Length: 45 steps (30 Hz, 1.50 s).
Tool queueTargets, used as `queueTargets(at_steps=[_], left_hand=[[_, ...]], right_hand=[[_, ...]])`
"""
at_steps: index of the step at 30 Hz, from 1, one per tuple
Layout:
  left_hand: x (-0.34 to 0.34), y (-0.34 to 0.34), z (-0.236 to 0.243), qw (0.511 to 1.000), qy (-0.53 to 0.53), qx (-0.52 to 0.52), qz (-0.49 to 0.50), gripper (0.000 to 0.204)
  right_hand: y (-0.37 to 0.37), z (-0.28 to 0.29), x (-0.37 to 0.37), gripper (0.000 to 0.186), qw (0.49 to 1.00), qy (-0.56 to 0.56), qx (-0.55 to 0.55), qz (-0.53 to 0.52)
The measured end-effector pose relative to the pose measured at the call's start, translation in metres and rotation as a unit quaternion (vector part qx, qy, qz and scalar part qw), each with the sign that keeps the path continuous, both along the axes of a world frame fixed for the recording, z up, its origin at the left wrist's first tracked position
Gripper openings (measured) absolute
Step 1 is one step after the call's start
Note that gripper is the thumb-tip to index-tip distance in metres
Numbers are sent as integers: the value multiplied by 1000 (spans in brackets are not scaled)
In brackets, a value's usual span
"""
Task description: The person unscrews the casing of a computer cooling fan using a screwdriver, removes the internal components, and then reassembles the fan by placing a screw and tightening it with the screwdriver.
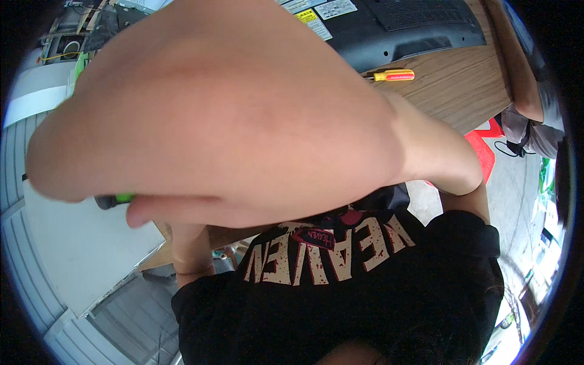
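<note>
My right hand point(213, 121) fills much of the view, raised very close, with its back toward me and its fingers bent at the left. Between the fingers and thumb shows the end of a black-and-green thing point(109, 201); the rest is covered, and its kind cannot be made out. My left forearm point(190, 246) rises behind the right hand, which hides the left hand. Beyond, a screwdriver point(394, 75) with a yellow-and-red handle lies on the wooden table point(450, 82). Behind it rests a large black plastic housing point(420, 30) with labels and vent slots, like a screen's back.
At the far right stands another person, whose bare arm point(520, 67) is beside the table edge. A red object point(483, 149) is below the table's right corner. A white board point(85, 237) lies on the left, next to grey ribbed panels point(21, 158). Assorted parts point(73, 45) sit at the far left.
</note>
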State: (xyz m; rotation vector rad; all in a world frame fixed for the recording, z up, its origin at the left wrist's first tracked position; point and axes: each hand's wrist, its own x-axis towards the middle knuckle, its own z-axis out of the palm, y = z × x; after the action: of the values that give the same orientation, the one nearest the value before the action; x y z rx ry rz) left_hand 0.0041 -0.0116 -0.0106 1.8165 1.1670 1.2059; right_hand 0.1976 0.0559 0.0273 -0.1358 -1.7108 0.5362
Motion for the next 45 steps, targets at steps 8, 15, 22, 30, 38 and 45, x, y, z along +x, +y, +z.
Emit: queueTargets(at_steps=[8,15,22,30,38,45], left_hand=[[8,-5,7,995,87,29,37,46],[12,-1,6,972,202,42,109,43],[17,9,12,998,35,34,36,30],[32,18,23,983,180,-2,-35,18],[63,47,20,919,353,73,-159,13],[80,53,6,906,366,46,-207,10]], right_hand=[[7,-10,-7,17,997,57,-20,53],[10,-19,1,22,991,56,-109,44],[10,-24,37,28,984,52,-170,-26],[9,-28,93,35,969,57,-201,-129],[10,-49,102,42,964,49,-224,-131],[5,-66,118,44,964,53,-206,-159]])
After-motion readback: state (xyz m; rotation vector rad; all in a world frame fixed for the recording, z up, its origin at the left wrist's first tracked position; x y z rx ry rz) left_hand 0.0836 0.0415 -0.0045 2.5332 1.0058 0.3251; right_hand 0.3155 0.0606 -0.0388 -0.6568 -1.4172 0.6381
